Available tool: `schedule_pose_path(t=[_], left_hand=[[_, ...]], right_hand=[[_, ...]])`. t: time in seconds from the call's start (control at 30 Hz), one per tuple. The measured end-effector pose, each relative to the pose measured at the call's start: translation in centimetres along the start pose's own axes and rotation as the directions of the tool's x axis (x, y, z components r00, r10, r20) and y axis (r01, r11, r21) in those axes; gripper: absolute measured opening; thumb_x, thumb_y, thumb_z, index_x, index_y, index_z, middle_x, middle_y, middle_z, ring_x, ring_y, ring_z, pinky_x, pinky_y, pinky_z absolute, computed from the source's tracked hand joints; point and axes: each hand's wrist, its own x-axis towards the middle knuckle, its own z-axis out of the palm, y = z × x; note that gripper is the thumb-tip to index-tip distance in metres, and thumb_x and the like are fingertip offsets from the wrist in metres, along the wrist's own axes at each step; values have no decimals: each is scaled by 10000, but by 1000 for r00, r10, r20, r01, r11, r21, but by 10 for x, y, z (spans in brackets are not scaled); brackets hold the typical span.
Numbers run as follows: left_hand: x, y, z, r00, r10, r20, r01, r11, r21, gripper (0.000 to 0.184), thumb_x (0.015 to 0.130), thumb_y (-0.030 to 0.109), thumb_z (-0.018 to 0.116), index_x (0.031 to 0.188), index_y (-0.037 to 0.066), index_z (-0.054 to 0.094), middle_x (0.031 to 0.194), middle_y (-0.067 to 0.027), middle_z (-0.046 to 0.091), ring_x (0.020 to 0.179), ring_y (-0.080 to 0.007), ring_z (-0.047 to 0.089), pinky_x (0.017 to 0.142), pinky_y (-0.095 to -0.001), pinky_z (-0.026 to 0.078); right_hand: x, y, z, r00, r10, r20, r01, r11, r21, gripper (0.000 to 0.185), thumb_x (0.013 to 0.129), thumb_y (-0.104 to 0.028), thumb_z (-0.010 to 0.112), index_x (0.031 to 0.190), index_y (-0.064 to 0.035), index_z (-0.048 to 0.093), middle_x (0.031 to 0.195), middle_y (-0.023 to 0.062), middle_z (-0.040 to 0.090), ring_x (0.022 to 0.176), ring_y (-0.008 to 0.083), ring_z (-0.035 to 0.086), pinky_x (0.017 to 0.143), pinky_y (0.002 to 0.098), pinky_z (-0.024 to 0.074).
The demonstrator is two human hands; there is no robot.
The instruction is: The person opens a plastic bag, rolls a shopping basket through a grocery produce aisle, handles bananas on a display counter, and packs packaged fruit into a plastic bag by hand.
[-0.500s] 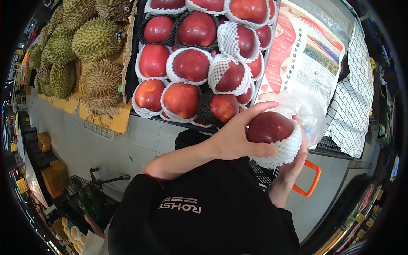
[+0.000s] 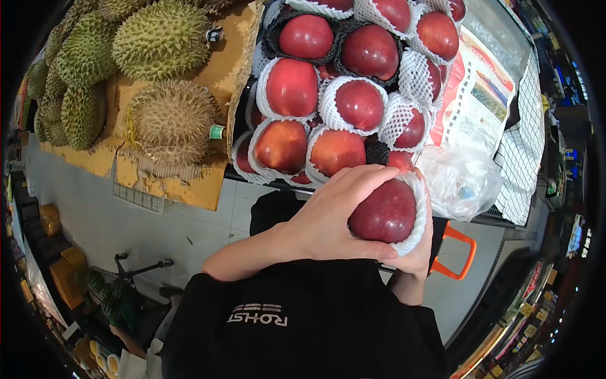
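Netted red apples (image 2: 360, 104) sat stacked together, their wraps probably there to prevent bruising. Durians (image 2: 163, 41) lay on cardboard (image 2: 228, 57), likely to protect the surface from spines. Just before the stack's near edge, the left hand (image 2: 325, 221) had thumb and fingers spread wide around a dark red apple (image 2: 383, 211); the right hand (image 2: 421, 256), fingers partly hidden, cupped its other side, apparently for steadiness, over a white foam net (image 2: 413, 234).
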Motion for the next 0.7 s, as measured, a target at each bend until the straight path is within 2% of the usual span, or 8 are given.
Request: schedule_pose_path(t=[0.03,0.2,0.27,0.33,0.4,0.47,0.53,0.7], left_hand=[[-4,1,-5,1000,-11,22,9,996,93,1059,634,479,861,1434,9,351,1414,-212,423,1298,-351,453,1069,-426,366],[-25,0,-24,995,-6,98,-3,996,92,1228,607,490,878,1497,-24,206,1498,-260,291,1385,-364,344,1116,-433,307],[-38,-13,-24,990,-118,70,133,954,-270,1285,592,447,907,1514,-21,145,1530,-238,252,1414,-349,301,1143,-429,267],[-44,-19,-26,989,-116,93,140,937,-320,1311,641,497,864,1521,-23,43,1543,-261,205,1434,-359,251,1158,-448,238],[-46,-20,-28,970,-157,185,194,959,-208,1309,632,453,883,1522,-18,46,1536,-243,235,1437,-342,257,1156,-425,249],[-48,-16,-30,982,-186,43,188,907,-378,1226,617,333,916,1515,1,150,1502,-193,332,1398,-281,343,1146,-395,277],[-44,-19,-33,990,-86,-110,15,849,-528,1155,598,247,933,1494,21,241,1491,-164,365,1374,-250,381,1134,-380,296],[-39,-35,-46,974,68,-215,-138,934,-329,1101,565,231,945,1460,37,334,1455,-169,417,1355,-286,406,1117,-391,322]], right_hand=[[-1,0,2,999,8,47,-1,990,-142,1212,534,-160,915,1485,37,190,1430,169,391,1325,279,427,1104,431,357],[-15,27,3,996,-80,43,86,984,-159,1166,557,-181,884,1489,2,209,1423,169,412,1313,293,450,1087,448,380],[-20,35,10,988,-103,-119,113,990,86,1173,558,-187,885,1496,-16,202,1439,175,406,1326,317,439,1084,466,387],[-20,40,15,969,-110,-223,158,965,209,1185,557,-185,890,1503,-37,194,1455,179,399,1338,342,427,1086,481,389],[-11,38,19,987,-154,-51,160,974,160,1191,555,-167,900,1503,-43,190,1459,174,390,1339,339,427,1085,480,392],[-1,39,25,978,-188,91,177,977,115,1198,555,-143,911,1502,-50,183,1467,168,375,1340,331,426,1086,478,393],[7,42,32,962,-226,156,217,973,72,1207,559,-109,925,1500,-58,170,1481,159,350,1344,313,425,1089,471,392],[32,43,37,941,-192,279,212,976,-41,1180,598,-130,927,1490,-37,160,1475,156,348,1356,282,404,1107,445,361]])
